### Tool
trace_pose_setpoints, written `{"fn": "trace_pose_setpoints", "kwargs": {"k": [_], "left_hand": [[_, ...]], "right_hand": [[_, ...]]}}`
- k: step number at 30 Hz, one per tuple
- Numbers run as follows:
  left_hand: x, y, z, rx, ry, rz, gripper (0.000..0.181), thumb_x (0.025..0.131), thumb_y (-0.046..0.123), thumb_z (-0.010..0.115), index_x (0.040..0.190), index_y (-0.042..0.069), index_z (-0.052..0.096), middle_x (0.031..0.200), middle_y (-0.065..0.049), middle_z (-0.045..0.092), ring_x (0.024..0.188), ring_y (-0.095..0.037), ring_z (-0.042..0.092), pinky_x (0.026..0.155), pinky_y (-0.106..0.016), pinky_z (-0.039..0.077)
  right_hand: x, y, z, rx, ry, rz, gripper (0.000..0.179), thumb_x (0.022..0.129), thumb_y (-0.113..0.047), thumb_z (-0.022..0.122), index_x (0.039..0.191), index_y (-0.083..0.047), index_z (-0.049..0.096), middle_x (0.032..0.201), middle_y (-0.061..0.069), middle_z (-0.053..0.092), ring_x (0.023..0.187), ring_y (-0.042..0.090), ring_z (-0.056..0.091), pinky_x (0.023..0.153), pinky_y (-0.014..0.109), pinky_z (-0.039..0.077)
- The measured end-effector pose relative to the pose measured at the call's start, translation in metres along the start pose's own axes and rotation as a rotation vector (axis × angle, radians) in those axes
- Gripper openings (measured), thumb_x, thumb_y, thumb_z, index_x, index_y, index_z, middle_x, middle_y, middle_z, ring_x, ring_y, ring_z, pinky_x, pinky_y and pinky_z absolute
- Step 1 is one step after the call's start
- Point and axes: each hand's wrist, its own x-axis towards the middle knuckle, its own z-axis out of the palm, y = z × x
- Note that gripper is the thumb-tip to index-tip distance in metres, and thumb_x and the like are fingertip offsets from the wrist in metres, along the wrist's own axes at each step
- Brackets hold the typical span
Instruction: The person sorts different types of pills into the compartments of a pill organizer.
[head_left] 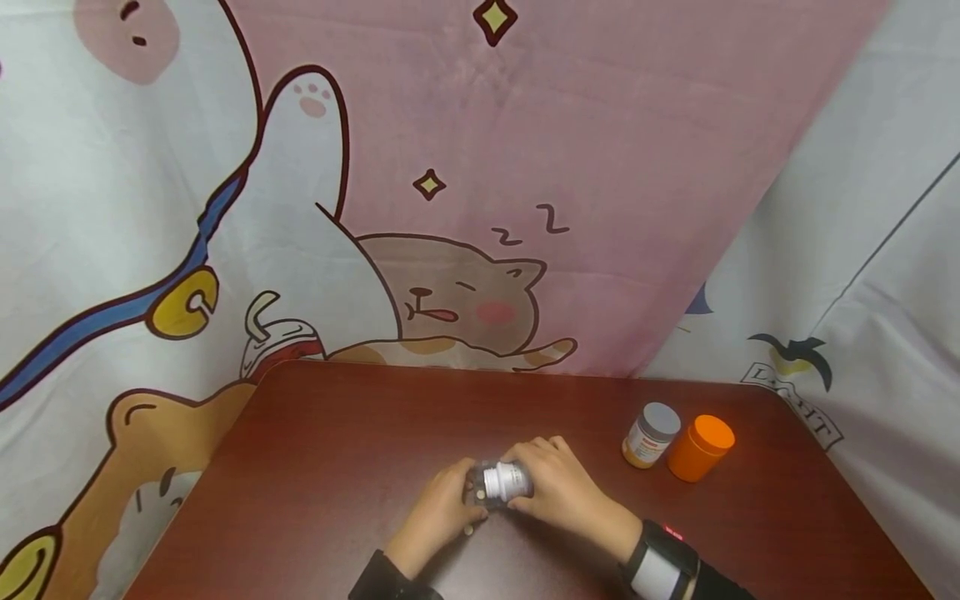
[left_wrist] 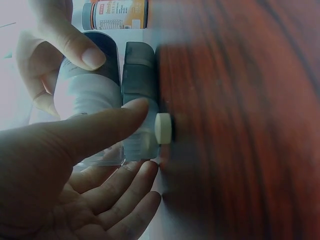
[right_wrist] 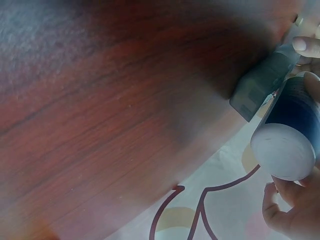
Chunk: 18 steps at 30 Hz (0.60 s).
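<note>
A white pill bottle (head_left: 506,480) with a dark label band lies tilted over a translucent grey pill box (left_wrist: 140,75) on the table. My right hand (head_left: 558,483) grips the bottle around its body; its pale round base (right_wrist: 283,151) faces the right wrist camera. With thumb on one side and fingers on the other, my left hand (head_left: 442,504) holds the near left end of the box, close to the bottle's mouth. Pale tablets show in that end of the box. One round off-white tablet (left_wrist: 163,128) rests on the table against the box's side.
Two closed jars stand to the right: a grey-lidded one with a printed label (head_left: 651,433) and an orange one (head_left: 701,448). Beneath everything is a reddish-brown wooden table (head_left: 337,433). Cartoon-printed cloth (head_left: 637,167) hangs behind its back and side edges.
</note>
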Motion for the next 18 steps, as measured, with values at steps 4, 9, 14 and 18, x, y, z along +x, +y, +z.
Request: {"fn": "trace_pose_setpoints", "kwargs": {"k": [4,9,14,18], "left_hand": [[-0.0002,-0.0003,-0.0011,-0.003,-0.004,0.000,0.057,0.060,0.012,0.082,0.110,0.001,0.059,0.086,-0.012,0.066,0.076,-0.022,0.058,0.069,-0.045,0.053],[-0.0004,-0.0012,-0.0006,-0.003,-0.003,-0.005,0.058,0.059,0.012,0.082,0.111,0.001,0.059,0.088,-0.012,0.066,0.077,-0.022,0.058,0.070,-0.046,0.053],[0.0003,-0.0022,0.0003,-0.005,-0.008,-0.014,0.058,0.060,0.012,0.082,0.113,0.003,0.059,0.090,-0.011,0.066,0.079,-0.022,0.058,0.071,-0.046,0.053],[0.0009,-0.0026,0.0003,-0.003,-0.014,-0.013,0.058,0.061,0.013,0.081,0.114,0.003,0.059,0.090,-0.011,0.066,0.080,-0.022,0.058,0.070,-0.045,0.053]], "right_hand": [[0.0002,-0.0002,0.0002,-0.003,0.005,-0.003,0.054,0.055,-0.036,0.085,0.100,-0.020,0.060,0.090,-0.008,0.068,0.083,0.009,0.054,0.075,0.034,0.042],[0.0001,-0.0002,0.0006,-0.004,0.009,-0.008,0.055,0.054,-0.036,0.085,0.100,-0.020,0.060,0.090,-0.009,0.068,0.083,0.008,0.054,0.076,0.033,0.042],[0.0012,-0.0007,-0.0008,-0.008,0.021,-0.030,0.052,0.054,-0.035,0.085,0.100,-0.021,0.063,0.092,-0.008,0.068,0.086,0.009,0.055,0.076,0.033,0.042],[0.0032,-0.0021,-0.0027,-0.016,0.023,-0.051,0.051,0.055,-0.033,0.085,0.101,-0.021,0.065,0.094,-0.008,0.069,0.090,0.010,0.054,0.078,0.034,0.042]]}}
